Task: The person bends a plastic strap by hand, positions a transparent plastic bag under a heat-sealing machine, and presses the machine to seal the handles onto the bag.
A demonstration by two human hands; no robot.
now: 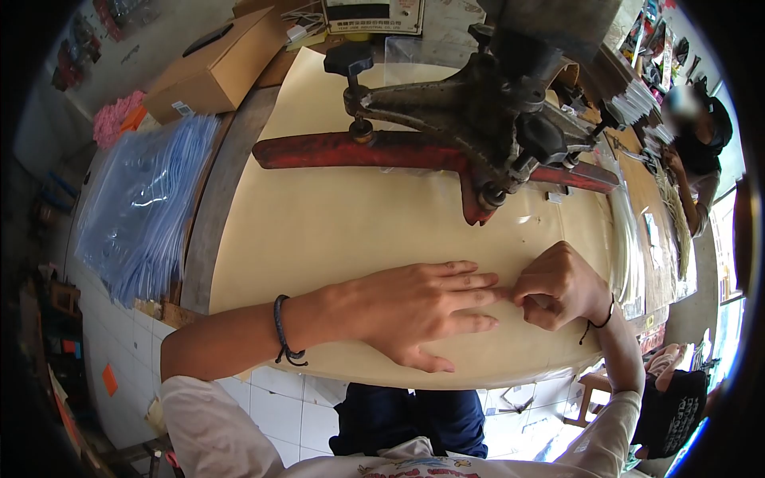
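Note:
My left hand [430,307] lies palm down with its fingers stretched out on the tan sheet [343,215] that covers the worktable. Beside its fingertips, my right hand [560,288] is curled closed low over the same sheet. Whatever its fingers may hold is hidden. Beyond both hands stands a press with a dark metal head [486,95] and a red bar frame [390,149], whose short red arm points toward me. Flat clear plastic [414,60] shows partly behind the press.
At the left is a thick stack of clear bluish plastic sheets [147,203], with a cardboard box [219,68] behind it. More clear plastic strips [625,247] line the right edge. Another person [701,135] works at the far right. Black knobs [348,60] stick out from the press.

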